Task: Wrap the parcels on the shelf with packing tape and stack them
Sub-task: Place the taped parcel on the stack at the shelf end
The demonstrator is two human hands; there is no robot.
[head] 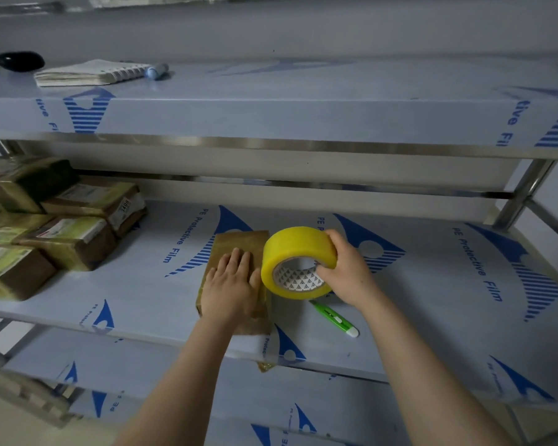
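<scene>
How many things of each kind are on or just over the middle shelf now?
Brown paper parcels: 6 visible (5 piled left, 1 under the left hand)
Yellow packing tape roll: 1, gripped by the right hand
Green utility knife: 1
Total: 8

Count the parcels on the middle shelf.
6 parcels: one under the left hand beside the tape roll, five piled at the shelf's left end; more may be hidden there.

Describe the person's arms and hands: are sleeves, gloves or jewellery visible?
The left hand and the right hand are bare, without gloves. No ring, watch or bracelet shows, and no sleeve is in view down to the frame edge.
</scene>
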